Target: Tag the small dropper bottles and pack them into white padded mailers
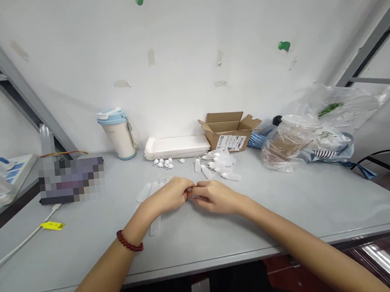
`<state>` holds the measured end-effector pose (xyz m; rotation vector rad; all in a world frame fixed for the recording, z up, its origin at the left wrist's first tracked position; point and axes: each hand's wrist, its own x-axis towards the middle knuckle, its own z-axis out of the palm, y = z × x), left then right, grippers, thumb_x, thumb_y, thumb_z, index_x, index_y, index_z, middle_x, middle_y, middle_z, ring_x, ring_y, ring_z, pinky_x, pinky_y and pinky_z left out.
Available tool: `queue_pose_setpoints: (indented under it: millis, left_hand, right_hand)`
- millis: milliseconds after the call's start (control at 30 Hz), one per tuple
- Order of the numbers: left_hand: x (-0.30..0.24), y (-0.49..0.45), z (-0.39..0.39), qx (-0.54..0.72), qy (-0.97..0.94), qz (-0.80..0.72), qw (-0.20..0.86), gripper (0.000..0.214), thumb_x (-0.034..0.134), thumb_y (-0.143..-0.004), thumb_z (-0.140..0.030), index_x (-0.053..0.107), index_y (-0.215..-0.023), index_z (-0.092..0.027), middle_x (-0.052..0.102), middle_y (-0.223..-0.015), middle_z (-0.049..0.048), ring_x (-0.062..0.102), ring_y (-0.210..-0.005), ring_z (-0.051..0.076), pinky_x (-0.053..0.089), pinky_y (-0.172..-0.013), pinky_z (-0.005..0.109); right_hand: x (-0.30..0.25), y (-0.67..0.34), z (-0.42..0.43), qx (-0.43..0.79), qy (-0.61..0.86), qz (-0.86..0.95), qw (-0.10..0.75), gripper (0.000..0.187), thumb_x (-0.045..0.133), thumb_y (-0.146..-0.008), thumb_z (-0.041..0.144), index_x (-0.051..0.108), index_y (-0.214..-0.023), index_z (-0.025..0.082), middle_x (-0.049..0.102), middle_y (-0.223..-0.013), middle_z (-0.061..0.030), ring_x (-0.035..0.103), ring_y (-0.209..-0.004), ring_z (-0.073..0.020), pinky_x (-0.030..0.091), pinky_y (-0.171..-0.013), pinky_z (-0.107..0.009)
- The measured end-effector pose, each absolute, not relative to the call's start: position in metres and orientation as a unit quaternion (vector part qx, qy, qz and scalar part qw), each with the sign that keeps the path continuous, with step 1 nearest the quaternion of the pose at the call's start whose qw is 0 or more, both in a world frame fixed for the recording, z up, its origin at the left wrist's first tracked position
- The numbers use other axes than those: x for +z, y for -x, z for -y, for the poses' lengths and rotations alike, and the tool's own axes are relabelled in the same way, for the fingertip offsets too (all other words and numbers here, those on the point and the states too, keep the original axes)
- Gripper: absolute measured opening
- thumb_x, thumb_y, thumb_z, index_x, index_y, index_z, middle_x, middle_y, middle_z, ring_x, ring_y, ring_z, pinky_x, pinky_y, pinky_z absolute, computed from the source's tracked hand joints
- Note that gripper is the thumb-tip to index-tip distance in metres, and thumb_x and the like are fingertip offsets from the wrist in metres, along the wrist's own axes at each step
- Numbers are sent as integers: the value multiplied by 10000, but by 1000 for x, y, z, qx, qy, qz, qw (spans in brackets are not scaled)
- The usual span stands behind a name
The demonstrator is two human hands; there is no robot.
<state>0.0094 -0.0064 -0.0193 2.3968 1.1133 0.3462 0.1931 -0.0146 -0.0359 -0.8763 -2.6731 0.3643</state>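
My left hand (pixel 174 193), with a dark red beaded bracelet (pixel 130 241) on its wrist, meets my right hand (pixel 217 196) above the middle of the table. The fingertips of both are pinched together and touch. Whatever lies between them is hidden by the fingers. Beside and partly behind my left hand lie several flat translucent squeeze bottles (pixel 144 192) with thin tips. Beyond my right hand is a loose pile of similar translucent bottles (pixel 222 162). Several small white caps (pixel 164 163) are scattered behind my left hand.
A stack of white trays (pixel 181 143) and an opened cardboard box (pixel 230 133) stand against the wall. To their left is a cream tumbler (pixel 119 134); to their right, plastic bags (pixel 292 142). A blurred-out device (pixel 71 180) with a white cable (pixel 24 243) lies at left.
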Motion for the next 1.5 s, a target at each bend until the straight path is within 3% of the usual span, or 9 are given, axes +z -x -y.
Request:
queue_pose_setpoints:
  millis: [200, 367, 567, 700, 900, 1000, 1233, 1500]
  left_hand:
    - [-13, -7, 8, 119, -870, -398, 265, 143, 431, -692, -103, 533, -704, -203, 563, -638, -12, 507, -594, 156, 324, -553, 248]
    - [-21, -8, 5, 141, -864, -403, 266, 285, 464, -712, -120, 582, -955, -210, 621, -755, 11, 567, -694, 181, 373, -603, 254]
    - [-29, -5, 1, 164, -850, -430, 257, 463, 454, -773, -184, 480, -1235, -193, 637, -799, 33, 594, -752, 203, 436, -668, 296]
    - [-20, -3, -2, 258, -779, -498, 279, 426, 458, -757, -169, 505, -1180, -149, 650, -786, 44, 610, -767, 201, 466, -739, 335]
    - [-3, 0, -2, 366, -629, -480, 490, 403, 610, -721, -258, 537, -1098, -137, 633, -728, 7, 635, -731, 170, 500, -772, 360]
    - [-2, 1, -2, 371, -607, -461, 531, 419, 659, -705, -283, 560, -1087, -141, 645, -741, 8, 635, -732, 156, 490, -805, 365]
    - [1, -1, -1, 368, -606, -457, 537, 389, 672, -703, -289, 585, -1054, -145, 637, -716, -4, 622, -716, 148, 494, -795, 357]
    - [-4, -7, 0, 370, -665, -455, 462, 315, 663, -701, -336, 624, -949, -146, 672, -835, 44, 637, -744, 175, 504, -787, 376]
  right_hand:
    - [-32, -196, 15, 118, 321, 928, 149, 209, 496, -819, 141, 628, -974, 186, 562, -803, -22, 438, -586, -93, 323, -587, -217]
    - [-32, -198, 10, 110, 332, 919, 179, 207, 471, -842, 145, 617, -981, 191, 588, -848, -35, 492, -668, -116, 336, -620, -224]
    - [-35, -200, 9, 115, 361, 906, 188, 196, 483, -863, 192, 590, -1027, 202, 573, -874, -37, 521, -674, -117, 367, -634, -232]
    - [-36, -198, 9, 107, 367, 899, 216, 185, 462, -885, 200, 554, -1045, 200, 565, -870, -42, 520, -669, -122, 387, -642, -243]
    - [-38, -196, 11, 139, 339, 900, 235, 154, 411, -868, 139, 457, -1005, 194, 577, -939, -58, 494, -641, -120, 388, -615, -247]
    - [-39, -196, 12, 153, 344, 895, 239, 126, 414, -859, 155, 411, -978, 199, 573, -920, -52, 493, -646, -126, 381, -611, -249]
    - [-37, -195, 13, 160, 370, 884, 236, 172, 424, -845, 170, 372, -1007, 192, 572, -924, -64, 503, -652, -138, 381, -610, -269]
    - [-44, -196, 9, 181, 368, 872, 266, 427, 438, -849, 164, 258, -1235, 182, 585, -1102, -124, 570, -883, -191, 436, -729, -322]
